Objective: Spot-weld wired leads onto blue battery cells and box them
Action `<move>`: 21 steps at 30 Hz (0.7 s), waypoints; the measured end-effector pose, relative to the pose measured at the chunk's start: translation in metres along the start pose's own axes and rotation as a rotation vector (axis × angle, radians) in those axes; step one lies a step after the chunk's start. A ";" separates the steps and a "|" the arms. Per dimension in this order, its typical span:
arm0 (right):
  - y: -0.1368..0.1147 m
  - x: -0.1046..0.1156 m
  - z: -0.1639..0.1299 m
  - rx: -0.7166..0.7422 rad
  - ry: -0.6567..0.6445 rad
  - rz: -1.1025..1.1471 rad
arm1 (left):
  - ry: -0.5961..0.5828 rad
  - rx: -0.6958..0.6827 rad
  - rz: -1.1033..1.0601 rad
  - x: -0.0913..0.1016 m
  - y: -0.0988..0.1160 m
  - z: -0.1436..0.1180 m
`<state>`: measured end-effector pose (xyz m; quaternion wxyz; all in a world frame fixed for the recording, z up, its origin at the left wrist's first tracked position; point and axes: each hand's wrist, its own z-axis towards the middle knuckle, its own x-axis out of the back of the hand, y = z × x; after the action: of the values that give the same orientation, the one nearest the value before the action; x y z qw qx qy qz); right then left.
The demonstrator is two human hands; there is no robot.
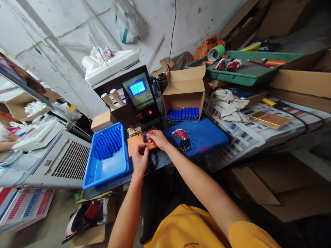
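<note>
A blue cylindrical battery cell [144, 137] stands upright at the orange work block [133, 142], in front of the spot welder [141, 93] with its lit screen. My right hand [157, 138] is closed, with its fingertips pinched at the cell's right side. A thin wire shows just above those fingers. Just below and left of the cell, my left hand [140, 158] has its fingers curled and thumb drawn in; whatever may be between them is hidden. The welder's copper-coloured electrodes [134, 131] sit behind the cell.
Left of my hands, a blue tray [104, 172] holds rows of blue cells. A bundle of red and black wires [182, 137] lies on a blue pad [209, 132] at right. Behind it stands an open cardboard box [183, 84] with stacked cells. A green tray [253, 77] is farther back.
</note>
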<state>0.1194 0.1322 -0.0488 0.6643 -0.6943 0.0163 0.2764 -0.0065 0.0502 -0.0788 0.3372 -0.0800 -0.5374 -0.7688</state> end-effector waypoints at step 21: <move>-0.003 0.002 -0.002 -0.027 0.001 0.080 | 0.080 -0.064 0.131 -0.003 0.010 0.004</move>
<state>0.1235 0.1314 -0.0469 0.6433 -0.7020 0.0408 0.3028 0.0005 0.0531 -0.0708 0.4053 -0.0953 -0.4922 -0.7645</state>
